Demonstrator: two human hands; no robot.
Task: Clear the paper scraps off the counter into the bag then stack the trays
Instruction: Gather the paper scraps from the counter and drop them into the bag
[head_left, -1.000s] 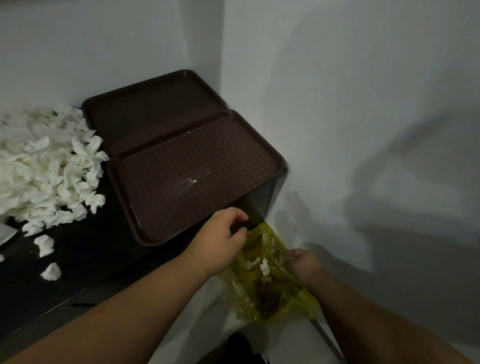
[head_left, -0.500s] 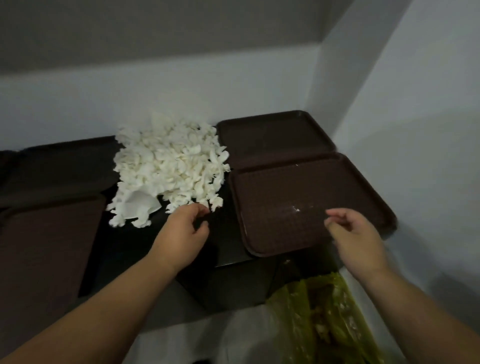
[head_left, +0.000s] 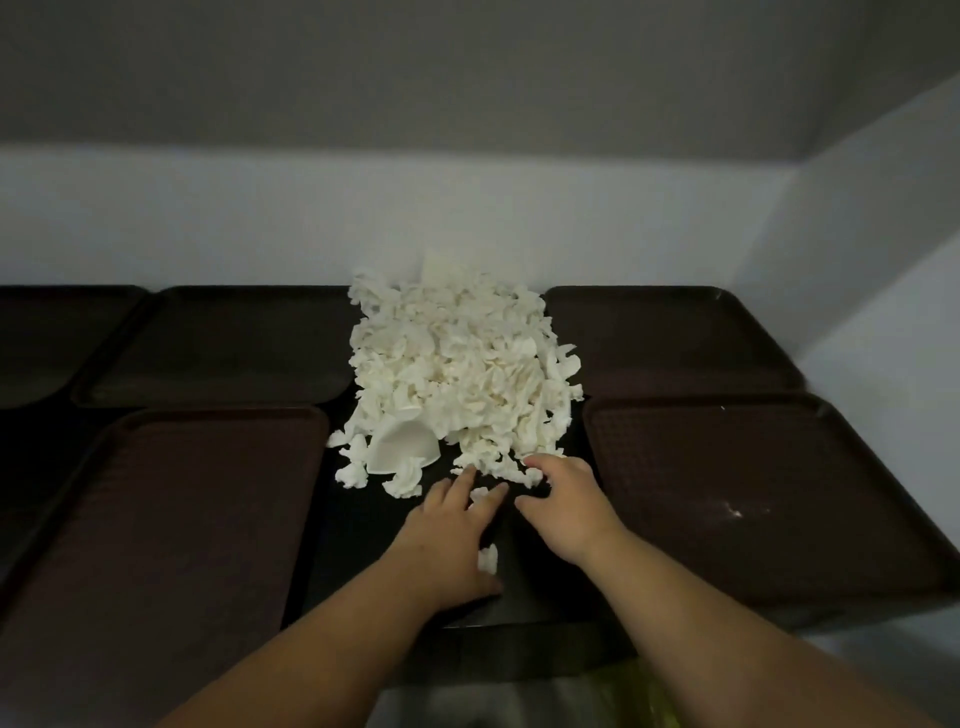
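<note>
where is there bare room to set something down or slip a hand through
Bare counter shows only in the strip between near left tray and near right tray, before the scrap pile; left hand and right hand occupy it. Both tray beds are largely free. Farther back, scraps cover the gap.

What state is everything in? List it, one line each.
paper scraps: heaped loose on the counter, not yet bagged.
white cup: lying on its side at the heap's near-left edge.
left hand: flat, fingers straight, touching scraps.
right hand: on the heap's near edge, fingers bent; grip unclear.
trays: flat either side of the heap, unstacked.
bag: yellow, only a corner shows below the counter.
</note>
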